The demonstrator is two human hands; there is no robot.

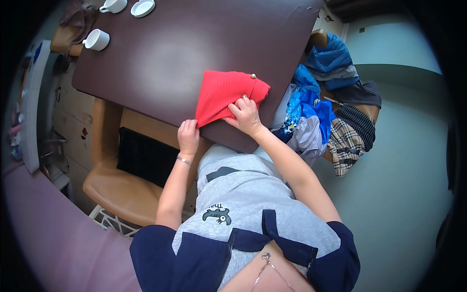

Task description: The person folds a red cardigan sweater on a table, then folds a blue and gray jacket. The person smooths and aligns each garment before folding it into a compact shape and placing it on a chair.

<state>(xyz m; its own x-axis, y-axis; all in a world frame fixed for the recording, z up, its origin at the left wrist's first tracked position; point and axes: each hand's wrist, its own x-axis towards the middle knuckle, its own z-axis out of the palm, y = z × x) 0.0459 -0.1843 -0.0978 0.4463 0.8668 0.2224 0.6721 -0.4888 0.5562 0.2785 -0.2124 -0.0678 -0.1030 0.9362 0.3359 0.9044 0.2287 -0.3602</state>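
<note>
A red ribbed garment point(226, 92), folded into a compact shape with round buttons near its right end, lies at the near edge of the dark brown table point(160, 53). My left hand point(188, 136) pinches its lower left corner at the table's edge. Resting on the garment's right part is my right hand point(244, 114), its fingers bent around a fold beside a button. The underside of the garment and the right fingertips are partly hidden.
White cups point(97, 40) and a white ashtray point(143, 8) stand at the table's far left. A tan chair point(124, 192) with a black cushion is at my left. To the right, piled clothes point(311, 112) lie beside the table, including a plaid one point(344, 146).
</note>
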